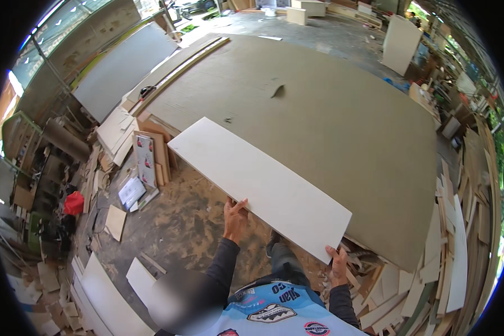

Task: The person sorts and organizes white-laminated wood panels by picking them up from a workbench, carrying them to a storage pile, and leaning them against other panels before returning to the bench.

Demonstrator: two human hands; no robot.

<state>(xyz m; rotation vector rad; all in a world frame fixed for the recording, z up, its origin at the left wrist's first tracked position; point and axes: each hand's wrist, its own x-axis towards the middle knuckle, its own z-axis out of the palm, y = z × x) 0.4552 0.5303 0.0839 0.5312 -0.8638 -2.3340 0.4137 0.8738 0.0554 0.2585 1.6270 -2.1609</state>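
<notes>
A long white rectangular board [260, 187] lies slantwise across the near edge of a large greenish-brown work table [330, 117], its far side over the tabletop. My left hand [235, 220] grips the board's near long edge around its middle, thumb on top and fingers hidden below. At the right near corner my right hand [337, 265] is closed on the short end, thumb on the upper face. Whether the board rests on the table or is held just above it, I cannot tell.
Long wooden strips [179, 73] lie along the table's far left edge. A large white panel [126, 70] leans beyond them. Offcut strips [456, 252] pile up on the right, and white boards [109, 297] lie at lower left. Sawdust [187, 207] covers the floor.
</notes>
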